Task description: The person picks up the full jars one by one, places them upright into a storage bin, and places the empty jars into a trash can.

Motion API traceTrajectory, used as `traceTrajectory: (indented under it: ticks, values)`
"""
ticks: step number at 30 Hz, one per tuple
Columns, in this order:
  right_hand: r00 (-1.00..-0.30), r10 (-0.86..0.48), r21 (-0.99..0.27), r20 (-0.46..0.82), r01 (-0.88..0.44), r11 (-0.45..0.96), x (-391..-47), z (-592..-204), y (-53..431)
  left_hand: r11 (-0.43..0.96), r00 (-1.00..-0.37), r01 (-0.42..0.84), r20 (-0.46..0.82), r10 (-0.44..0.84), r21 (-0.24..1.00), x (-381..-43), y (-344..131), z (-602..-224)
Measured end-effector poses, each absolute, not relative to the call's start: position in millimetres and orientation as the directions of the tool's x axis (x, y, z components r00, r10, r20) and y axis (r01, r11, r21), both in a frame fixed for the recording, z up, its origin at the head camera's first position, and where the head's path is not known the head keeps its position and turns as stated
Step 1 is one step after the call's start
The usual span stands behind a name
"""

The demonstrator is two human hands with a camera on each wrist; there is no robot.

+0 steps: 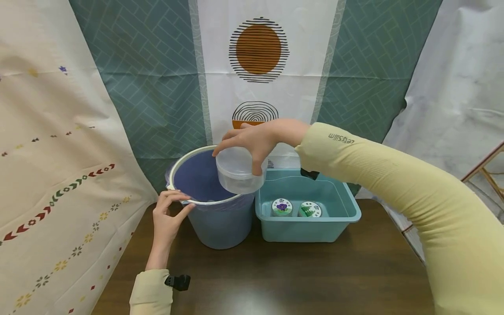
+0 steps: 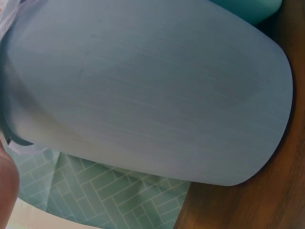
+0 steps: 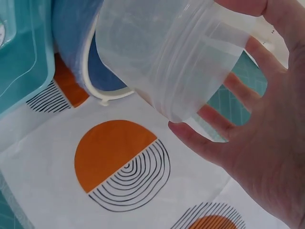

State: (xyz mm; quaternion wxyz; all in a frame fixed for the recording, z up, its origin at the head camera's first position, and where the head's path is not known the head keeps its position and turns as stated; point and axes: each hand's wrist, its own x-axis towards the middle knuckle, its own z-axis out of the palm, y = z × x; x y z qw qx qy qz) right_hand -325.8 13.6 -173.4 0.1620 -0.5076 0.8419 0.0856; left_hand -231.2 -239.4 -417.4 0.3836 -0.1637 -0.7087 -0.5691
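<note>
A round clear plastic container (image 1: 238, 180) hangs over the right side of the blue trash bin (image 1: 224, 227). My right hand (image 1: 260, 138) grips it from above, thumb and fingers spread around its lidded end; the right wrist view also shows the translucent container (image 3: 138, 52) in the grasp. At the bin's near left rim, my left hand (image 1: 167, 218) pinches the pale rim ring (image 1: 212, 202) between thumb and fingers. The left wrist view is mostly filled by the bin's side (image 2: 152, 95), and the fingertips are hidden there.
A teal plastic tub (image 1: 303, 231) stands right of the bin, holding two small round tins, one with a purple flower lid (image 1: 281, 205), one with a green leaf lid (image 1: 309, 209). Both containers stand on a dark wooden table (image 1: 252, 275) before a patterned cloth (image 1: 157, 87).
</note>
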Motion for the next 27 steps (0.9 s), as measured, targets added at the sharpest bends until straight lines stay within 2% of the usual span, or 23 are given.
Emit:
traceTrajectory:
  ticks: [10, 19, 27]
  values:
    - [-0.462, -0.807, 0.023, -0.369, -0.872, 0.489, -343.3, -176.3, -7.0, 0.303, -0.658, 0.661, 0.724, -0.206, 0.687, -230.2, -239.3, -415.9]
    - [-0.534, -0.756, -0.048, -0.378, -0.804, 0.593, -355.5, -187.0, -20.2, 0.305, -0.674, 0.648, 0.712, -0.197, 0.698, -228.6, -240.6, -417.4]
    - [-0.539, -0.758, 0.016, -0.368, -0.818, 0.574, -361.7, -191.9, -31.4, 0.314, -0.682, 0.633, 0.702, -0.205, 0.707, -227.4, -241.5, -417.0]
